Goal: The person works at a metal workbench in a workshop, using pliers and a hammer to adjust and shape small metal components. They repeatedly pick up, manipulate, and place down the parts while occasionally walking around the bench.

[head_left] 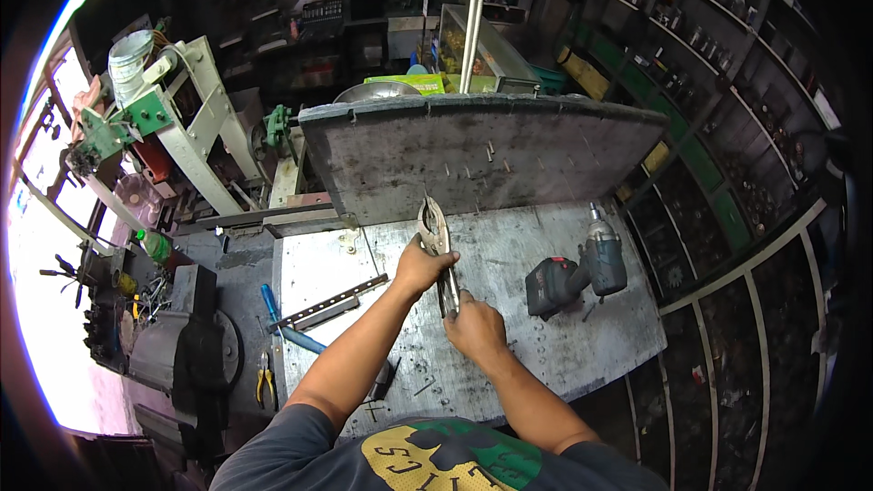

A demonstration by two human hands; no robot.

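Observation:
Metal locking pliers [435, 223] with curved jaws stand over the worktop, jaws pointing away toward an upright board [400, 159]. My left hand [420, 268] is closed around their middle, just below the jaws. Lower down, my right hand [477, 332] grips the handle end. Whether the jaws touch the board, I cannot tell. To the left of my left hand a perforated metal strip [336, 300] lies on the metal-topped bench [482, 255]. A cordless impact driver [602, 255] rests to the right of my hands.
Several thin pins jut from the board. A blue-handled tool [270, 300] and yellow-handled pliers [265, 382] lie at the left, near a dark rounded machine [182, 345]. A cream-and-green machine frame [182, 118] stands far left. Shelves [727, 82] line the right.

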